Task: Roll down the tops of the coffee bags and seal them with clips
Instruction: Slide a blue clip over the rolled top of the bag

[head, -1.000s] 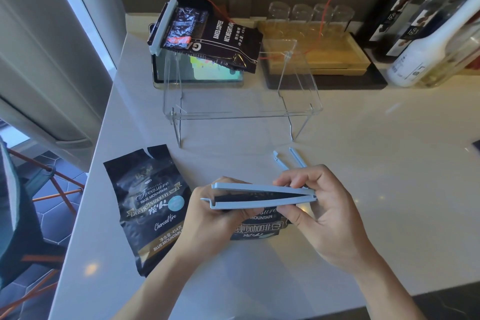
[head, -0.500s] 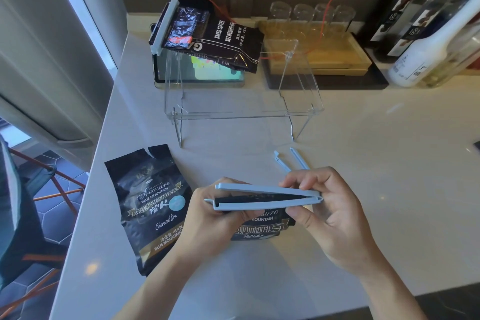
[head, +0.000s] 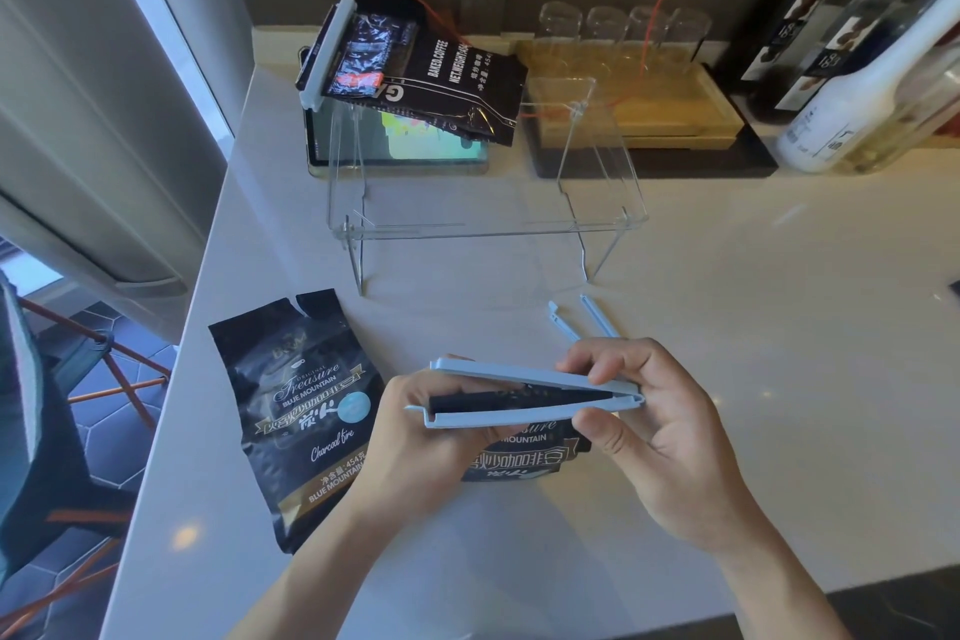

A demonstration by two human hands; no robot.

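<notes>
My left hand [head: 431, 437] grips a black coffee bag [head: 524, 457] by its rolled top. A long pale blue clip [head: 524, 392] straddles that rolled top, its jaws still apart at the left end. My right hand [head: 649, 426] pinches the clip's hinged right end between thumb and fingers. A second black coffee bag [head: 301, 411] lies flat and unrolled on the counter to the left. A third bag [head: 415, 73], sealed with a pale clip, rests on the clear acrylic stand [head: 467, 224] at the back. Another blue clip [head: 582, 320] lies open behind my right hand.
The white counter [head: 727, 327] drops off at its left edge beside a window. A tablet [head: 405, 151] stands behind the stand. At the back right are a wooden tray [head: 649, 120] with upturned glasses and several bottles [head: 857, 94].
Both hands with the bag and clip have shifted slightly to the right; the clip's jaws remain around the rolled top. Everything else is unmoved.
</notes>
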